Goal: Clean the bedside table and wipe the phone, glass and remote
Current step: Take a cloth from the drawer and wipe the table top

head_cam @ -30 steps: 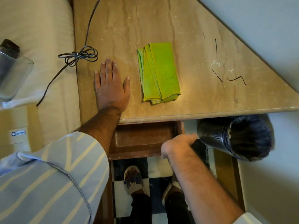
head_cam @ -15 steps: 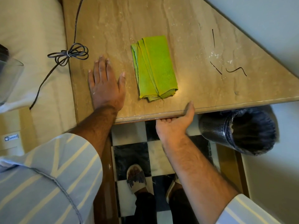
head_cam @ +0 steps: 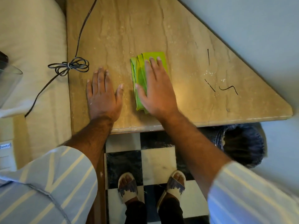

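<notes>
Triangular desk (head_cam: 186,38) of beige veined stone, with a rounded front edge, pale specks and crumbs scattered over the top and three thin dark strands near the right corner. Folded green cloth (head_cam: 139,75) lying flat near the middle of the desk, long side running away from the front edge, layers visible along its left side, right half hidden. At the far left edge of view, part of a clear glass (head_cam: 8,83), lying on the bed beside the desk, blurred.
</notes>
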`<state>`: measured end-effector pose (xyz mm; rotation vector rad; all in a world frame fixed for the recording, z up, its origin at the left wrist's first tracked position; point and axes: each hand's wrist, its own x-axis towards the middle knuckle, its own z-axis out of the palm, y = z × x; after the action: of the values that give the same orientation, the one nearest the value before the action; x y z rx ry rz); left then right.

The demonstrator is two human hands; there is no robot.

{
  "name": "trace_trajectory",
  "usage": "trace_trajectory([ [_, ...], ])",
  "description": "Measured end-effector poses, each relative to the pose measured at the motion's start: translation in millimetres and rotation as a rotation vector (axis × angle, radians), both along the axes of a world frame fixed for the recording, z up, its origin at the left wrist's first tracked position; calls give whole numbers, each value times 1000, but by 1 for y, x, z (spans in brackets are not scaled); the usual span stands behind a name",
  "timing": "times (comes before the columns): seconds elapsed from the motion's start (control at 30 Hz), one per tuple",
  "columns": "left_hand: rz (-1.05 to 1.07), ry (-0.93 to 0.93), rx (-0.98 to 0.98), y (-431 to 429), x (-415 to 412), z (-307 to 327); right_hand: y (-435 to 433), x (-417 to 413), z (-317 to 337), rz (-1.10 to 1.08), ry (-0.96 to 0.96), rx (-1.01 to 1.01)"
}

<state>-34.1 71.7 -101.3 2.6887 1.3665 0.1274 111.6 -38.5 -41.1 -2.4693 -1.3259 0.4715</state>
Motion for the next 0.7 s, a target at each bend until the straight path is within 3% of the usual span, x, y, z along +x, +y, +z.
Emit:
trace_trajectory([
  [0.1, 6, 1, 7, 0, 1, 0, 10, 4, -33, 102, -184, -232],
  [0.23, 1, 23, -6, 0, 2, 1, -16, -3, -45, 132, -203, -90],
  [0.37, 0, 51, -25, -1, 2, 6, -94, 7, -46, 228, -259, -144],
  [0.5, 5, 60, -41, -1, 4, 8, -120, 83, -42, 25, -255, -245],
  [0.7, 8, 44, -46, -1, 3, 6, -44, 194, -37, -135, -271, -222],
])
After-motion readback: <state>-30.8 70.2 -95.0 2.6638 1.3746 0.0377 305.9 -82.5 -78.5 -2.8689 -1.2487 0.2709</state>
